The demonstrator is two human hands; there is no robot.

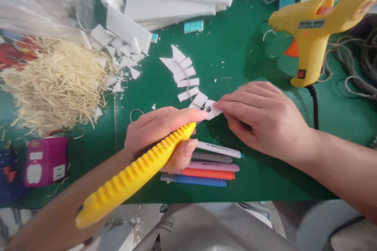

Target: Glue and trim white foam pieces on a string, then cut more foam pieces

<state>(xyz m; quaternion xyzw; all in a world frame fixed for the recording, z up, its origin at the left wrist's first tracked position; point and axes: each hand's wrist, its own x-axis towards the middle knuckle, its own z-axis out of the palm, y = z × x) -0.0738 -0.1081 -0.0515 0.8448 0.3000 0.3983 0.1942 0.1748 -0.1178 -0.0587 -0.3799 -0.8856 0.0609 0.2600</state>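
- The left hand is wrapped tight around a yellow utility knife, its tip at the white foam strip lying mid-surface.
- The right hand pinches the strip's near end flat.
- Best to keep those fingertips clear of the blade line and press steadily.
- The markers lie close to the near edge; keep the knife wrist off them.

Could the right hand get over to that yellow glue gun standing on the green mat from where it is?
Probably yes. The yellow plastic glue gun stands upright beyond the right hand, with only bare green mat between them. But that hand is pinching a small white foam piece, so it would have to let go first.
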